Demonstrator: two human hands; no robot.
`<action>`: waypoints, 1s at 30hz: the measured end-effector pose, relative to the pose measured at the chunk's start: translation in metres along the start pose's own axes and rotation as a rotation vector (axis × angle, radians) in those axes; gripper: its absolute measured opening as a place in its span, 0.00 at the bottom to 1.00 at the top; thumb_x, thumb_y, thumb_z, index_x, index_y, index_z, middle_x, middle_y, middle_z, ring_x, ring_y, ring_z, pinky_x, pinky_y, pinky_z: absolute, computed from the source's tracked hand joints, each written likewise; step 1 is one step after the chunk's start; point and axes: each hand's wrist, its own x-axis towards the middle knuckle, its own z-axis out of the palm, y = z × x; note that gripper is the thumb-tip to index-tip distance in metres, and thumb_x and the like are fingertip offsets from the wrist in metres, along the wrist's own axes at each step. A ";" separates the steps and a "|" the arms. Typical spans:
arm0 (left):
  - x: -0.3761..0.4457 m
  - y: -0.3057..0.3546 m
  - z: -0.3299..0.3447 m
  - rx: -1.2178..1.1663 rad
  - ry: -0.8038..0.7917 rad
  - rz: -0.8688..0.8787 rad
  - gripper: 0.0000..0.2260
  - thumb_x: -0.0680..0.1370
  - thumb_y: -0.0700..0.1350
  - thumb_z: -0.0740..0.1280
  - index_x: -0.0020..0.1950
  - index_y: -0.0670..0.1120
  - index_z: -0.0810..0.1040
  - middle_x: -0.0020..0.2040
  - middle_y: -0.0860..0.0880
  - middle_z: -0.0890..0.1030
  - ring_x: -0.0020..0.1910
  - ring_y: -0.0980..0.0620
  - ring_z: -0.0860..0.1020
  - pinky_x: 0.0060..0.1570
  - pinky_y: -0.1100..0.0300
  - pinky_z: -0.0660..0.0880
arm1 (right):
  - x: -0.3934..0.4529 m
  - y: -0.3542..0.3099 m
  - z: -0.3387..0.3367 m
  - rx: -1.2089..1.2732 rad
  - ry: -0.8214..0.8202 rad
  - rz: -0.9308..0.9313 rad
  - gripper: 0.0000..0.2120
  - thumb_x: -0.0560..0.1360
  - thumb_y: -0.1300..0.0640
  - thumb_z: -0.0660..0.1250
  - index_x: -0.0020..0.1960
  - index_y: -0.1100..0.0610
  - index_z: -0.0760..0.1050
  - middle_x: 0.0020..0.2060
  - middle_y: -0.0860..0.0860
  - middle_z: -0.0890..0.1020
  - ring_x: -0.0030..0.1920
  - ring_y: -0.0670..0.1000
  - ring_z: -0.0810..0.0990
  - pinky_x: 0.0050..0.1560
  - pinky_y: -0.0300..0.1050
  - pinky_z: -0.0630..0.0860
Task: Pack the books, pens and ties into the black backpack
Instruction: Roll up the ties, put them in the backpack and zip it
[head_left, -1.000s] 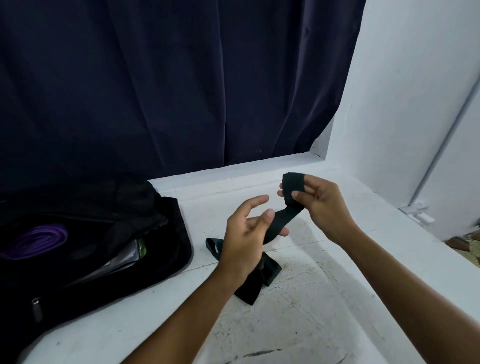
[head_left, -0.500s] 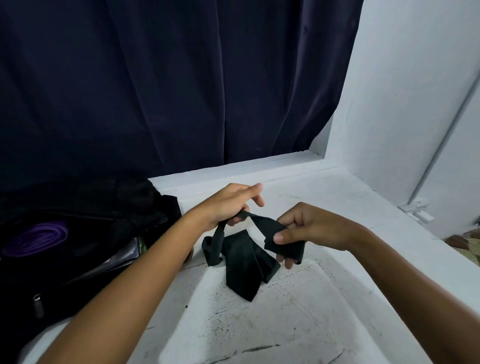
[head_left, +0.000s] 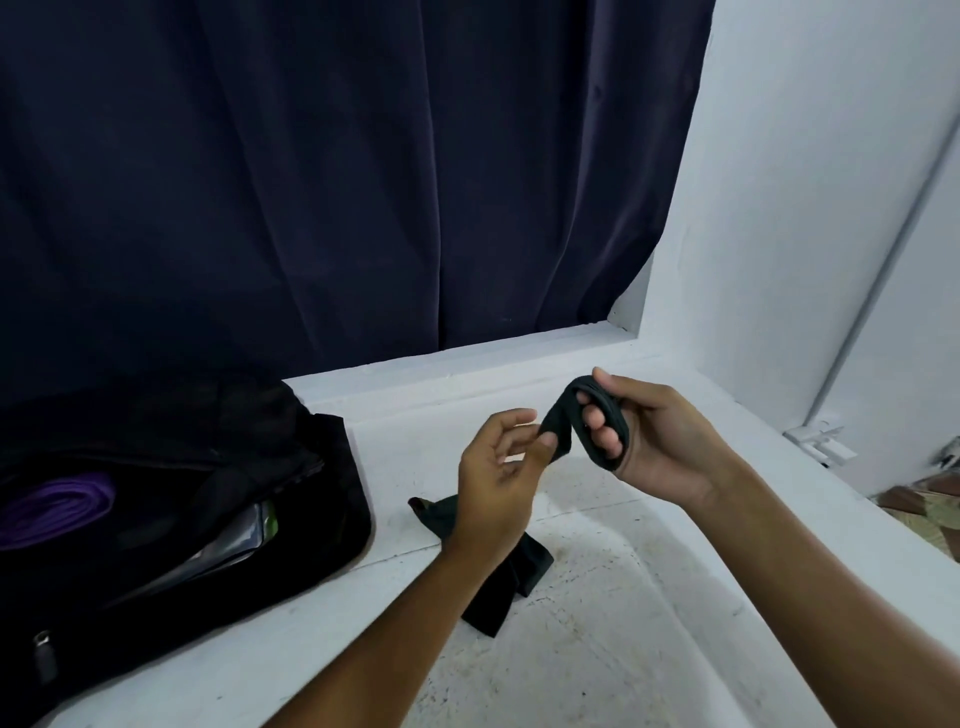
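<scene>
The black backpack (head_left: 171, 519) lies open at the left edge of the white ledge (head_left: 649, 597), a purple rolled tie (head_left: 57, 506) inside it; no writing can be read. Just right of it, the black tie (head_left: 566, 415) runs from a slack heap on the ledge up and rightward. The left hand (head_left: 496, 478) pinches the strip between thumb and fingertips. The right hand (head_left: 644, 441) has the tie's upper end looped round its curled fingers.
</scene>
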 end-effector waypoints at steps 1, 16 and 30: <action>0.001 0.000 0.002 -0.007 0.009 -0.008 0.06 0.77 0.43 0.70 0.53 0.47 0.78 0.41 0.46 0.85 0.44 0.50 0.82 0.49 0.54 0.77 | 0.001 -0.001 0.000 0.015 0.001 -0.004 0.15 0.72 0.53 0.64 0.33 0.61 0.81 0.25 0.53 0.78 0.20 0.47 0.75 0.23 0.34 0.74; 0.034 0.004 -0.023 -0.089 -0.231 -0.415 0.26 0.72 0.64 0.62 0.49 0.41 0.77 0.21 0.51 0.64 0.26 0.53 0.63 0.31 0.63 0.65 | 0.001 -0.010 -0.004 0.232 0.028 -0.154 0.16 0.74 0.54 0.62 0.35 0.61 0.82 0.29 0.50 0.79 0.24 0.44 0.77 0.25 0.33 0.74; 0.033 -0.040 -0.067 0.426 -0.054 -0.351 0.29 0.71 0.66 0.62 0.45 0.37 0.78 0.19 0.52 0.71 0.19 0.56 0.69 0.27 0.63 0.68 | 0.008 -0.037 -0.015 0.227 0.099 -0.353 0.15 0.81 0.58 0.58 0.44 0.63 0.80 0.35 0.53 0.81 0.32 0.48 0.80 0.33 0.35 0.78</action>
